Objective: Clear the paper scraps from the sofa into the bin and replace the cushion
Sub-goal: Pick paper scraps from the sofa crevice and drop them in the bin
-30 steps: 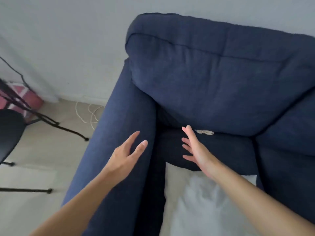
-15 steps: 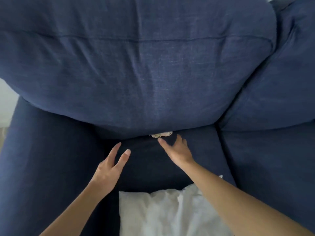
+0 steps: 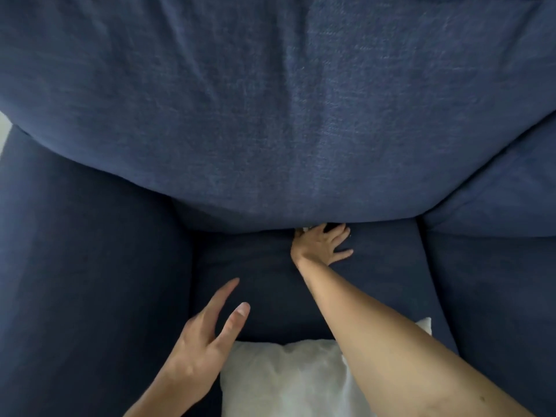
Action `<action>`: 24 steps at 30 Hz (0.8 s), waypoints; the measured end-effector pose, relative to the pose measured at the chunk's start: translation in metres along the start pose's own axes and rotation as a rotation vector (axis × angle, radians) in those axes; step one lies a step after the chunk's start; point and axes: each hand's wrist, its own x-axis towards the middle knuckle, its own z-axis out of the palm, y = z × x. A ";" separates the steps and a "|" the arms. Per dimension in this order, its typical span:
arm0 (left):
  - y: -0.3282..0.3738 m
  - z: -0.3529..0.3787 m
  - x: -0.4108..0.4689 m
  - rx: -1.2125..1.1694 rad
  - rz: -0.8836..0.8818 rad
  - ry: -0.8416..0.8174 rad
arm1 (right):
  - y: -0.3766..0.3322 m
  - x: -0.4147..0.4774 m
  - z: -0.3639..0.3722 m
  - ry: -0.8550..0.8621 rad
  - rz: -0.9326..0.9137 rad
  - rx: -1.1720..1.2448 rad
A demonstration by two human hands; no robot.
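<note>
A sliver of white paper scrap [image 3: 305, 229] shows in the crease where the navy back cushion [image 3: 270, 115] meets the seat [image 3: 249, 266]. My right hand [image 3: 323, 243] lies flat on the seat with fingers spread, and its thumb and forefinger tips are at the scrap, partly tucked under the back cushion. Most of the scrap is hidden by the hand. My left hand [image 3: 207, 341] hovers open over the seat's left side, holding nothing. A white cushion [image 3: 285, 377] lies on the front of the seat, under my right forearm. No bin is in view.
The sofa's wide left armrest [image 3: 75, 266] runs along the left. A second seat cushion [image 3: 487, 296] and back cushion [image 3: 496, 191] adjoin on the right. A strip of pale wall shows at the far left edge.
My view has moved in closer over the sofa. My right hand has reached forward into the crease and now covers the scrap. My left hand has dropped back toward me.
</note>
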 end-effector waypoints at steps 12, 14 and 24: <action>-0.003 -0.044 -0.050 -0.046 0.081 0.093 | 0.031 -0.070 -0.034 0.061 -0.579 0.268; -0.008 -0.060 -0.066 -0.065 0.090 0.142 | 0.019 -0.093 -0.041 0.024 -0.679 0.310; -0.053 -0.128 -0.201 -0.169 0.172 0.395 | -0.080 -0.305 -0.025 -0.197 -0.958 0.372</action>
